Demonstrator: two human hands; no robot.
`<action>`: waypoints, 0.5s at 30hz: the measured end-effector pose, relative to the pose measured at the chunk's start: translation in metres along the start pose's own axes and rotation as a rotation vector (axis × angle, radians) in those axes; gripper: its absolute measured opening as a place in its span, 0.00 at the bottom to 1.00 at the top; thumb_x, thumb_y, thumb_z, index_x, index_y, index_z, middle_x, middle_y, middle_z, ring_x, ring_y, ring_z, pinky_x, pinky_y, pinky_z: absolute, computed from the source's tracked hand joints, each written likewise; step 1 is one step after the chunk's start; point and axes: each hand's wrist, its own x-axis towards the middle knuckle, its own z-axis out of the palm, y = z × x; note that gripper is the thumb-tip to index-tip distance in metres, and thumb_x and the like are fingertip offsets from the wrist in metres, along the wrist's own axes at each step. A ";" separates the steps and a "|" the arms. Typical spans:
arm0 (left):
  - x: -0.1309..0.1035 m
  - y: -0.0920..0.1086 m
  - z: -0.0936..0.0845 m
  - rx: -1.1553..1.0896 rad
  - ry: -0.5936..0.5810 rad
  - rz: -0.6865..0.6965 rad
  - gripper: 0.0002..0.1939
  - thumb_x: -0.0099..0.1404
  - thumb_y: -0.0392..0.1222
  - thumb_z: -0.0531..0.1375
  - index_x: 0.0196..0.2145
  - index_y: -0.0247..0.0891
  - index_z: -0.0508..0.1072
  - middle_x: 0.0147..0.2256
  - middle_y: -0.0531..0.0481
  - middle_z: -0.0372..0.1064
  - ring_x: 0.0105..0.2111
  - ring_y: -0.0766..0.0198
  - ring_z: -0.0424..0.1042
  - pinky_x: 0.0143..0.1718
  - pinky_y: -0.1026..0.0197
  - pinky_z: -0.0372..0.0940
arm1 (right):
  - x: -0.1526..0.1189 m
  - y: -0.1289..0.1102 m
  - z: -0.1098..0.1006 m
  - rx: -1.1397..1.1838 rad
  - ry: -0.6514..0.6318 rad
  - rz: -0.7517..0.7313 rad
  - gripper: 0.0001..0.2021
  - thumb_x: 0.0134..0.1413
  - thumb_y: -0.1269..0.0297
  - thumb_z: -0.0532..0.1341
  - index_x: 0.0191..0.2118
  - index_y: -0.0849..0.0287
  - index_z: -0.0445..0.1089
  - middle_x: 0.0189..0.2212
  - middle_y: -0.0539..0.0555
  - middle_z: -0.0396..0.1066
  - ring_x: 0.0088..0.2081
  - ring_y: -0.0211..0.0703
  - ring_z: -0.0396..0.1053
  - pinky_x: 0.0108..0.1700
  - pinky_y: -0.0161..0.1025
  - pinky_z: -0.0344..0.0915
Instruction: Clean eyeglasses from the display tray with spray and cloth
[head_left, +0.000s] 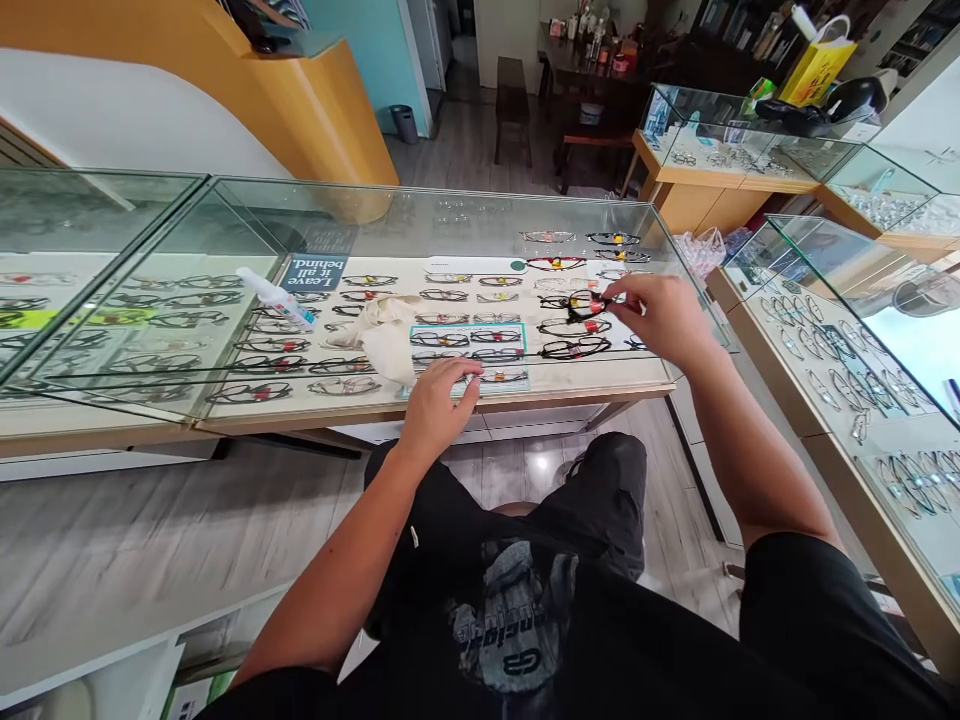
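My right hand (pixel 664 312) pinches a pair of dark-framed eyeglasses (pixel 581 306) just over the right part of the glass display case (pixel 450 212). A yellow and a red spot show at its lenses. My left hand (pixel 442 402) lies at the case's front edge, fingers stretched out over the glass, with nothing seen in it. A crumpled cream cloth (pixel 384 338) lies on the glass just beyond that hand. To the left of the cloth is a white plastic bottle (pixel 274 297), lying on its side. Under the glass, rows of eyeglasses (pixel 575 347) are laid out.
A second display case (pixel 862 380) with more frames stands to my right. Behind it are further glass cases (pixel 739 150), one with a yellow bag (pixel 819 72) on top. Across the floor are a wooden bench (pixel 513 95) and a bin (pixel 403 123). My legs are close under the counter.
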 end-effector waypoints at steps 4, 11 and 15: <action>0.005 0.016 0.001 -0.465 -0.084 -0.236 0.16 0.72 0.54 0.63 0.46 0.41 0.82 0.46 0.44 0.81 0.47 0.53 0.80 0.50 0.52 0.73 | -0.021 -0.056 0.039 0.129 0.023 -0.289 0.15 0.74 0.63 0.56 0.52 0.54 0.81 0.36 0.58 0.81 0.38 0.51 0.74 0.43 0.45 0.58; -0.011 0.019 0.004 -1.257 -0.290 -0.773 0.26 0.55 0.52 0.79 0.46 0.36 0.82 0.35 0.46 0.80 0.30 0.64 0.77 0.34 0.62 0.73 | -0.051 -0.091 0.105 0.234 0.040 -0.411 0.16 0.76 0.62 0.56 0.55 0.45 0.82 0.29 0.54 0.73 0.34 0.48 0.68 0.39 0.47 0.54; -0.018 0.021 0.002 -1.368 -0.372 -0.792 0.24 0.55 0.50 0.80 0.44 0.35 0.82 0.31 0.49 0.76 0.26 0.70 0.72 0.30 0.66 0.70 | -0.059 -0.093 0.118 0.321 0.039 -0.356 0.16 0.75 0.59 0.57 0.54 0.43 0.83 0.26 0.54 0.70 0.33 0.49 0.66 0.39 0.47 0.55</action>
